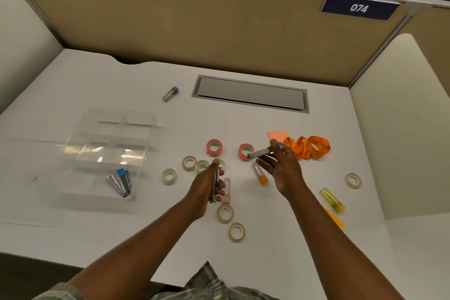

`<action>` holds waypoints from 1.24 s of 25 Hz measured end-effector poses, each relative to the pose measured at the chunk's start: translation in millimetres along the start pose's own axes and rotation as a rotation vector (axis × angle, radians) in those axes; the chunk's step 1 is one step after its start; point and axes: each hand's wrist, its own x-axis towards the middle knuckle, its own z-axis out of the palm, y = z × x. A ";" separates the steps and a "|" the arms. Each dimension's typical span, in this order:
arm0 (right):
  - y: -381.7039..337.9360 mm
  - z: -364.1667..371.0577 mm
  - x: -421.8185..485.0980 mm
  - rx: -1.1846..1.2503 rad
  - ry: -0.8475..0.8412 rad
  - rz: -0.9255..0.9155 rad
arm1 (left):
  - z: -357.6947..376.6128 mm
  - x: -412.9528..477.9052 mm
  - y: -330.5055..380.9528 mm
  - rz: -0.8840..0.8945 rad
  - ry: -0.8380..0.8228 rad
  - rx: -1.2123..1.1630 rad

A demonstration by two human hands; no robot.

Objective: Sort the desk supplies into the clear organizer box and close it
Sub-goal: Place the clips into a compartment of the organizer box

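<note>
Both hands loaded. Left hand [207, 184] is curled round a slim silver metal stapler [215, 185], held on edge, fingers wrapped under it. Right hand [280, 169] is palm-up, with the thumb and fingertips pinching a short silver metal bar [259, 153]. It has a purplish bit at the finger end, and I can't tell what it is exactly.

The clear plastic organizer box [107, 151] sits well to the left of my left hand, lid open and lying flat on its far-left side. Its nearest compartment holds two small staplers [120, 182], one with a blue top.

- Two red tape rolls [214, 147] lie just beyond and between the hands; the right one is partly behind the bar.
- Beige and clear tape rolls [189, 162] cluster beside my left thumb. More beige rolls [225, 213] lie near my left wrist, and one lies far right.
- A clear tube with a pink cap [227, 191] lies right beside the left-hand fingers.
- A clear tube with an orange cap [260, 175] lies under my right palm edge.
- An orange ribbon lanyard [309, 146] and a pink sticky-note pad [277, 134] are just past the right fingertips.
- A yellow translucent tube [332, 200] is to the right of my right wrist.
- A purple-capped tube [170, 94] is far beyond my left hand.
</note>
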 end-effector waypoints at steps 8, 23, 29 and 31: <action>75.0 157.2 -30.5 -0.116 -0.176 0.350 | -125.5 -20.8 37.7 0.111 0.153 0.017; 199.7 319.2 -38.7 -1.454 -0.575 -0.384 | -286.9 -5.9 62.6 0.368 0.625 0.705; 215.4 319.2 -35.1 -1.609 -0.597 -0.435 | -299.4 2.9 54.6 0.321 0.645 0.716; 219.1 317.2 -35.8 -1.612 -0.616 -0.434 | -299.6 3.3 54.6 0.341 0.636 0.831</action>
